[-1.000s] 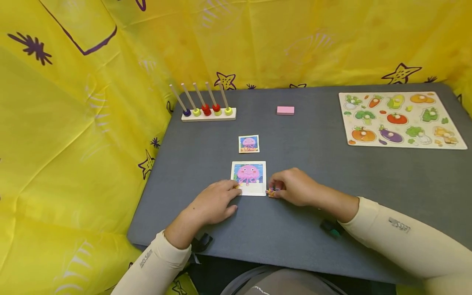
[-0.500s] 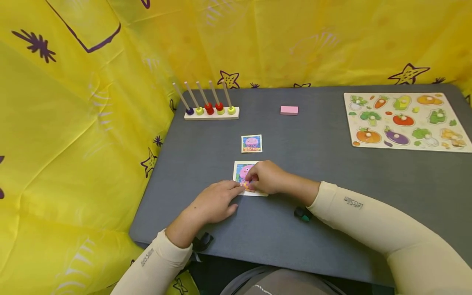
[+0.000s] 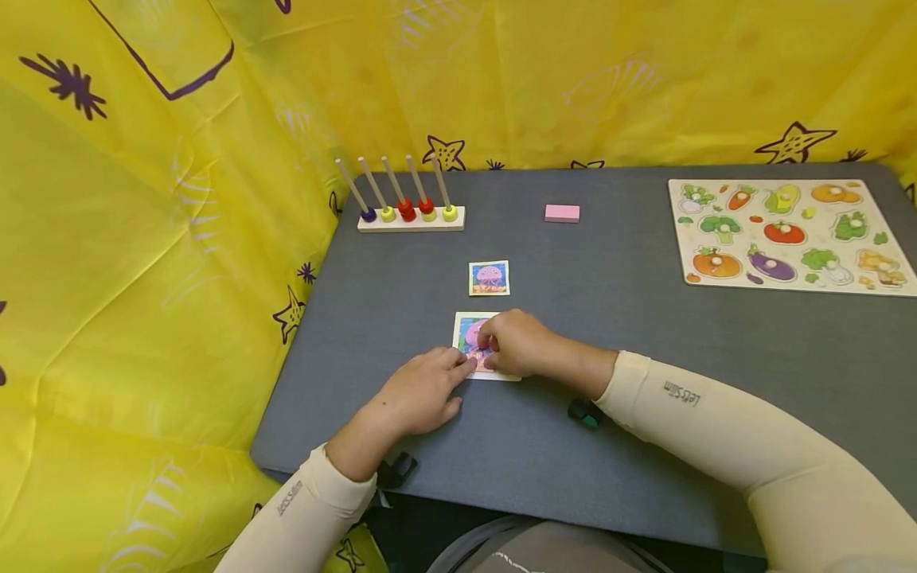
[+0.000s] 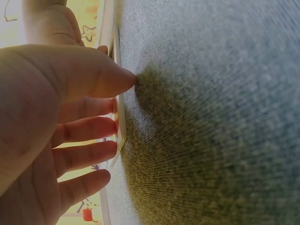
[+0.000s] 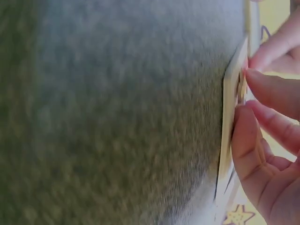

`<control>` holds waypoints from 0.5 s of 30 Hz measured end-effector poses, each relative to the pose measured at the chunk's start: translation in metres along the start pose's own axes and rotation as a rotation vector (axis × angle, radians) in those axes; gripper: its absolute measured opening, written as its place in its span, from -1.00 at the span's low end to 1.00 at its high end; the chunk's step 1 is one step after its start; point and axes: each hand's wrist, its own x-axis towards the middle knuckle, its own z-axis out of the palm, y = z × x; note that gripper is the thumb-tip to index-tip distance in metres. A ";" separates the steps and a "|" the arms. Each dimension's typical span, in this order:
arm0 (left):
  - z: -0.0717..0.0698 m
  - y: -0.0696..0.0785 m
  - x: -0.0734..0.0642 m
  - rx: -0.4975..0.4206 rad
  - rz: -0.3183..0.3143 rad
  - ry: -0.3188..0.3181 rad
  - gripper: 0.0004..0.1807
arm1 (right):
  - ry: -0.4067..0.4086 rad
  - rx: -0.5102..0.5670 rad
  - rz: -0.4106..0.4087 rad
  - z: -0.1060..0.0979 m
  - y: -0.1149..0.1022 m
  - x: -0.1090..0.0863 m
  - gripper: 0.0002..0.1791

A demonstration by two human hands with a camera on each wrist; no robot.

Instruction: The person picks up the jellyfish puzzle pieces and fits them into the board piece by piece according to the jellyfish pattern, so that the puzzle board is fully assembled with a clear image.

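Note:
A square jellyfish jigsaw puzzle in a pale frame (image 3: 457, 326) lies on the grey table in the head view. My left hand (image 3: 421, 391) rests its fingertips on the puzzle's lower left, fingers mostly straight; its thumb (image 4: 105, 77) touches the tabletop in the left wrist view. Over the puzzle's right half, my right hand (image 3: 521, 344) pinches a small puzzle piece (image 5: 241, 88) between thumb and fingers, down at the board. Most of that piece and the right part of the picture are hidden by the hand. Just behind lies a small jellyfish picture card (image 3: 489, 279).
A bead abacus (image 3: 411, 220) with upright pegs stands at the back left. A pink block (image 3: 562, 213) lies at the back middle. To the right is a vegetable peg puzzle board (image 3: 791, 235). Yellow cloth (image 3: 165, 318) hangs along the left and back edges.
My right hand has moved left from beside the frame onto the puzzle, bringing the puzzle piece with it. My left hand has stayed nearly in place.

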 end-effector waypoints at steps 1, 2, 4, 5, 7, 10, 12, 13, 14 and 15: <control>0.000 0.000 0.000 0.005 -0.001 0.001 -0.38 | 0.002 0.002 0.013 -0.001 0.001 0.000 -0.91; 0.000 0.000 0.000 0.005 -0.004 0.001 -0.38 | 0.004 0.001 0.023 -0.002 0.002 -0.001 -0.91; 0.001 0.001 0.001 0.008 -0.007 0.001 -0.38 | 0.007 -0.003 0.035 -0.004 0.005 -0.001 -0.89; 0.001 0.001 0.001 0.007 -0.010 0.001 -0.38 | 0.008 -0.005 0.037 -0.004 0.007 -0.001 -0.87; 0.001 0.001 0.001 0.005 -0.013 0.004 -0.38 | 0.003 -0.006 0.037 -0.005 0.009 -0.001 -0.82; 0.001 0.002 0.002 0.005 -0.015 0.010 -0.38 | -0.004 0.006 0.038 -0.004 0.012 0.000 -0.80; 0.001 0.002 0.002 0.007 -0.014 0.011 -0.38 | -0.003 0.014 0.039 -0.004 0.013 0.000 -0.80; 0.001 0.002 0.002 0.006 -0.014 0.011 -0.38 | -0.003 0.020 0.041 -0.004 0.014 0.001 -0.80; 0.001 0.002 0.002 0.001 -0.013 0.011 -0.39 | -0.004 0.025 0.042 -0.004 0.013 0.001 -0.80; 0.001 0.002 0.002 -0.005 -0.013 0.011 -0.40 | -0.005 0.027 0.043 -0.004 0.013 0.001 -0.80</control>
